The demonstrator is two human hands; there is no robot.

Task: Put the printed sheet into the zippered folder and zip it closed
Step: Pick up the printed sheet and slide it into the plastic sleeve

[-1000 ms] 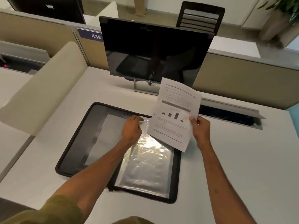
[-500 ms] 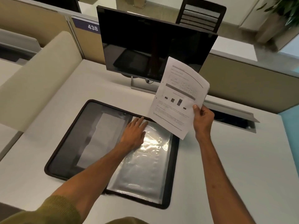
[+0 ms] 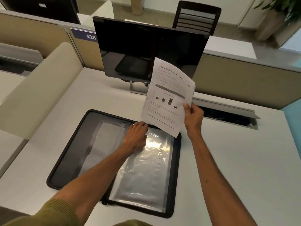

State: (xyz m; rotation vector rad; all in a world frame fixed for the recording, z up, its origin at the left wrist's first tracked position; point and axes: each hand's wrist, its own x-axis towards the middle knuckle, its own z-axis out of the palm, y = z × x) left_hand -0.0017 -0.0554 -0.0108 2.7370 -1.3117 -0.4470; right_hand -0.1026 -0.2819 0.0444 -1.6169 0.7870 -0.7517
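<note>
I see my right hand (image 3: 193,116) pinching the printed sheet (image 3: 167,98) at its lower right edge, thumb on the printed face and the other fingers curled behind it. My left hand (image 3: 136,136) is relaxed and holds nothing, its fingers laid nearly straight on the top edge of the clear plastic sleeve (image 3: 146,168). The sheet stands up in the air, tilted and slightly curled, above the far right corner of the zippered folder (image 3: 91,144) and in front of the monitor (image 3: 146,51). It shows lines of text, a table and a small bar chart. The folder lies unzipped and spread flat on the bench (image 3: 236,160), its black border all round and the glossy sleeve on its right half.
</note>
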